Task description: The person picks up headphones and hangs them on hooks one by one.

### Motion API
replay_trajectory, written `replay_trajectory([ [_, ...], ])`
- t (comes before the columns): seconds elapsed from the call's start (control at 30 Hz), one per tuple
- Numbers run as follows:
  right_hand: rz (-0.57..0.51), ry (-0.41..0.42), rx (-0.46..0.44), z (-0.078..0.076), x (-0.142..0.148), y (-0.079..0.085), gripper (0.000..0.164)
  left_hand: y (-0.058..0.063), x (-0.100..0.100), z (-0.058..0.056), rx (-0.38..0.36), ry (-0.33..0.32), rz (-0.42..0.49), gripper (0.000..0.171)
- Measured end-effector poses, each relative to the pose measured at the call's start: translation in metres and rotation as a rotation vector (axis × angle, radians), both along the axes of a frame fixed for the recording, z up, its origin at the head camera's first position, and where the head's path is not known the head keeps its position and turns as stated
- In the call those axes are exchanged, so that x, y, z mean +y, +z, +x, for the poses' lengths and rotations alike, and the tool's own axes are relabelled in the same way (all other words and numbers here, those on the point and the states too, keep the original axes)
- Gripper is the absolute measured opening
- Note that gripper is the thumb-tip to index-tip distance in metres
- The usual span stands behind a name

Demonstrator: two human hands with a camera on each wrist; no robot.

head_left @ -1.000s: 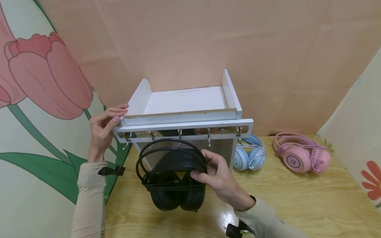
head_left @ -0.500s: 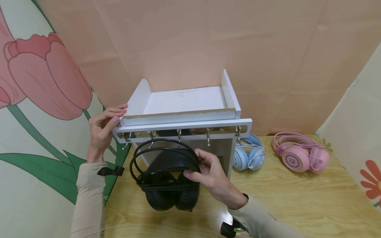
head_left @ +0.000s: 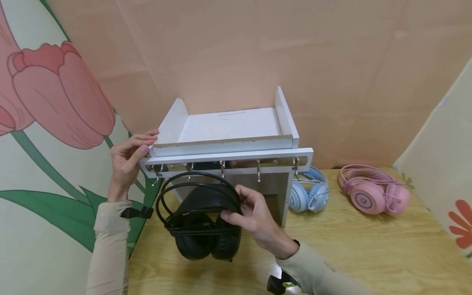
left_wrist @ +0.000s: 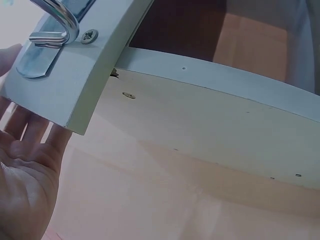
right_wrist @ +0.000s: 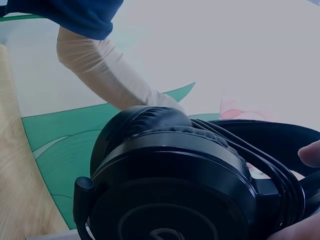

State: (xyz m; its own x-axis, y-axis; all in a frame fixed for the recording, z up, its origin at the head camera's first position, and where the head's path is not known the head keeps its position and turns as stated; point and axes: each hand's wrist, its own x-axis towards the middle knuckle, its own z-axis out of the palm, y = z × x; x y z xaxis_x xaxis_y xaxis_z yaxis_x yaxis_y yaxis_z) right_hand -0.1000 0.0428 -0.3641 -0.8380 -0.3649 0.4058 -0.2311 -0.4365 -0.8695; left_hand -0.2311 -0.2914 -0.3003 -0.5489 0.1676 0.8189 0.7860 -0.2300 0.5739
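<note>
the black headphones (head_left: 210, 198) are in the right hand (head_left: 254, 217), in front of the white shelf (head_left: 232, 125) and just below its row of silver hooks (head_left: 222, 168). the ear cups hang down over the wooden table (head_left: 350, 258). the left hand (head_left: 127, 159) is up and to the left of them, well apart.

the right hand pinches the right side of the headband, with the thumb in front. the left hand grips the left end of the shelf's hook board, thumb on the front and fingers behind.

a black ear cup (right_wrist: 170, 195) has a round mark, but it is cut off, so i can't tell what it is. the pink headphones (head_left: 368, 198) have a dark round badge that looks like a "q". the blue headphones (head_left: 309, 194) sit between them and the shelf.
</note>
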Motion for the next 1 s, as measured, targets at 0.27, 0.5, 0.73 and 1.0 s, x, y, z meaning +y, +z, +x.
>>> replay_trajectory([
  [0.27,0.020,-0.021,-0.013,0.002,-0.006,0.004,0.027,-0.001,0.001,0.000,0.003,-0.001,0.006,0.016],
  [0.5,0.023,-0.025,-0.018,0.001,-0.011,0.001,0.027,-0.001,0.001,0.002,-0.008,0.002,0.001,0.018],
  [0.73,0.021,-0.019,-0.011,-0.002,-0.017,-0.001,0.027,0.001,0.002,0.002,-0.013,0.010,-0.002,0.017],
  [1.0,0.031,-0.046,0.035,-0.003,-0.025,-0.004,0.023,0.001,0.000,0.003,0.008,0.048,-0.038,0.017],
])
